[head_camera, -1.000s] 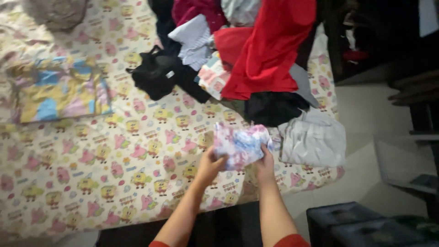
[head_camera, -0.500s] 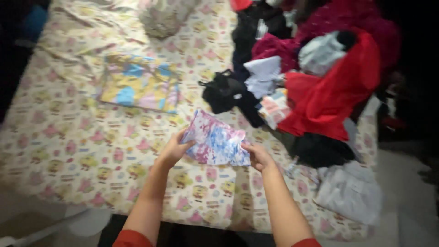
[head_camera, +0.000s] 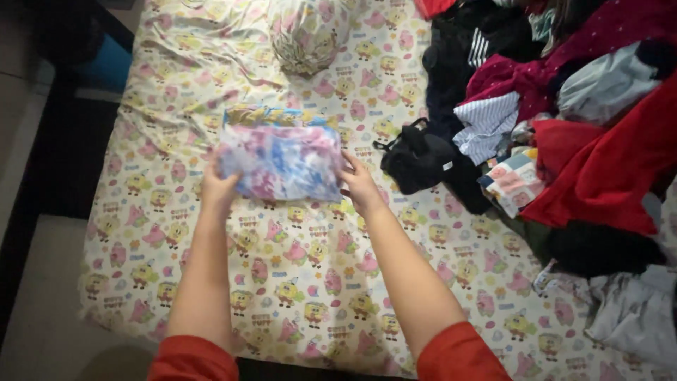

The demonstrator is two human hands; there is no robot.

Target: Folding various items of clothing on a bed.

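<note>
The folded tie-dye cloth point(head_camera: 281, 162) covers nearly all of the folded yellow and blue cloth point(head_camera: 278, 116) under it; only a strip along that cloth's far edge shows. The fingers of the left hand point(head_camera: 217, 188) and the right hand point(head_camera: 358, 185) are partly tucked out of sight at the tie-dye cloth's side edges. The heap of clothes point(head_camera: 564, 127) along the bed's right edge is cut by the top and right borders, and its lower layers are buried. The rounded bundle point(head_camera: 307, 32) near the bed's far edge is cropped, possibly a pillow. The patterned sheet point(head_camera: 296, 282) runs off the bottom.
</note>
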